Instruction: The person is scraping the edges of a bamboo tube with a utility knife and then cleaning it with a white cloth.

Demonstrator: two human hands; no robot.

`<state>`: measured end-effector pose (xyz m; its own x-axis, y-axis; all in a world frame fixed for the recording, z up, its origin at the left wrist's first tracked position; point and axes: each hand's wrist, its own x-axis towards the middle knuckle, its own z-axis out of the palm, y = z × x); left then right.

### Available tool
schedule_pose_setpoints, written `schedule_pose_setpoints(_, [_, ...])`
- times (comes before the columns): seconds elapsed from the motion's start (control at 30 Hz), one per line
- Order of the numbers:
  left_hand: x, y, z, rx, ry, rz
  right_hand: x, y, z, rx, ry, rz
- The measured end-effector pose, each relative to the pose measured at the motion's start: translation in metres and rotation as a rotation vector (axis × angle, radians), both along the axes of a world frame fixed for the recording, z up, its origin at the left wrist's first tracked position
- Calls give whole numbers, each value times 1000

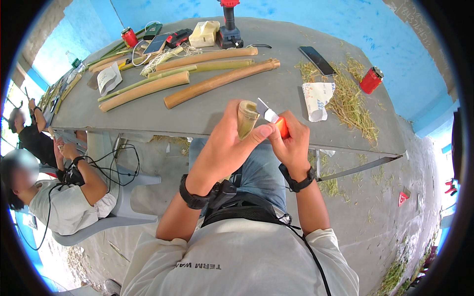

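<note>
My left hand [224, 140] is closed around a short bamboo piece [247, 120], its open, cut end facing up above my lap. Closed on a knife with a red-orange handle [283, 128], my right hand [295, 140] is just to the right of the bamboo. The knife's blade [263, 105] points up and left, close to the bamboo's rim; whether it touches the rim I cannot tell. A white part lies between blade and handle. My left thumb reaches across toward the knife, near my right fingers.
On the grey table [217, 111] lie several bamboo lengths [222, 82]. Behind them stand a cordless drill [230, 29] and a red can [129, 37]. A phone [317, 60], paper bag [316, 101], another red can [371, 80] and shavings [353, 106] are right. A person [74, 197] sits left.
</note>
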<state>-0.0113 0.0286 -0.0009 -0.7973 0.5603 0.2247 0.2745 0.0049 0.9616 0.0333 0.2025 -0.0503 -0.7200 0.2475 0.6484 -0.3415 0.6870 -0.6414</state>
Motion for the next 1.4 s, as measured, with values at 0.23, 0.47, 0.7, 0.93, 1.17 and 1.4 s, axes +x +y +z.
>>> schedule_pose_setpoints(0.23, [-1, 5, 4, -57, 160, 47, 0, 3, -4, -25, 28, -16])
schedule_pose_setpoints(0.47, [3, 4, 9, -37, 101, 17, -2, 1, -6, 72, 39, -46])
schedule_pose_setpoints(0.7, [1, 4, 0, -1, 158, 10, -4, 0, -6, 102, 131, -61])
schedule_pose_setpoints(0.93, [6, 6, 4, -78, 174, 63, -4, 1, -10, 115, 138, -71])
schedule_pose_setpoints(1.17, [9, 11, 2, -61, 243, 127, -4, -1, -9, 112, 139, -142])
schedule_pose_setpoints(1.4, [7, 8, 0, -122, 193, 194, -2, -4, -5, -178, 43, -176])
